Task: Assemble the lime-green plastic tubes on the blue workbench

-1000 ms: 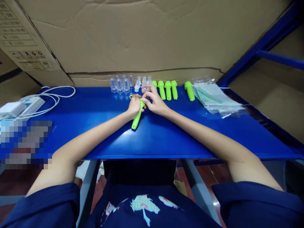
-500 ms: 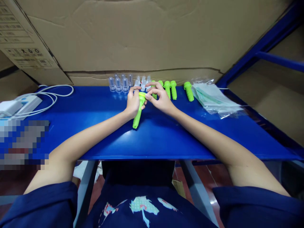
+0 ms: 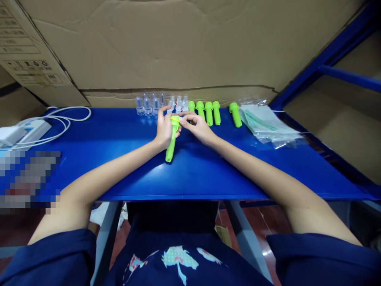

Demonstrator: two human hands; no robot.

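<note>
My left hand is wrapped round a lime-green torch-shaped plastic tube, its narrow end pointing down toward me and its wide head upward. On the right side of that wide head, the thumb and fingers of my right hand pinch the rim. The fingers partly cover the upper shaft. Just behind my hands stand several clear plastic bottle-shaped pieces and a few white-based clear pieces. More green tubes stand in a row beyond my right hand.
One more green tube leans apart at the right, beside clear plastic bags with white and green contents. White cable and a white power strip lie at left. Cardboard walls off the back of the blue table.
My right hand's raised fingers have come down and curled in behind the tube's head. The left index finger has lifted slightly. The view has shifted a little.
</note>
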